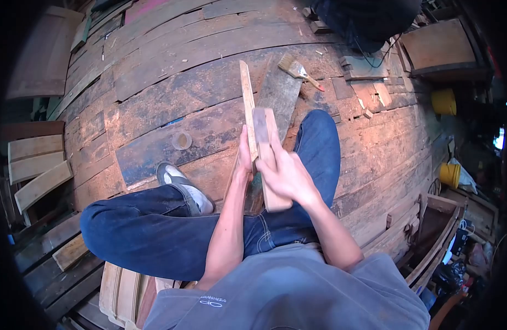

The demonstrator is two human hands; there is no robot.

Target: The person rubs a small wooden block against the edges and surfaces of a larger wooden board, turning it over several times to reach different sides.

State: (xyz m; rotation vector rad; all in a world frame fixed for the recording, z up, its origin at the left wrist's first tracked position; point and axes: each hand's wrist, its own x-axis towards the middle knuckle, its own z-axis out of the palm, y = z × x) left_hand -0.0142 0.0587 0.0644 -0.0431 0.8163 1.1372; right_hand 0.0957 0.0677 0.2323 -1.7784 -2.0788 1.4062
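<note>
A long, narrow wooden strip [246, 88] points away from me between my legs. My left hand [243, 157] is closed along the strip's left side, its fingers partly hidden. In my right hand [288, 175] is a thick pale wooden block [266, 126], darker near its far end. The fingers press over the top of the block, which lies against the right side of the strip. Any tool face under the block is hidden. Beyond my hands, a paintbrush [298, 71] with a red-tipped handle rests on a grey board [276, 93].
Sawdust covers the plank floor [171, 99]. A small clear cup [182, 141] stands near my shoe [184, 187]. Pale wooden pieces [36, 148] are stacked at left. Yellow buckets [443, 102] and a wooden crate [437, 236] are at right; a dark object [369, 22] sits at the far side.
</note>
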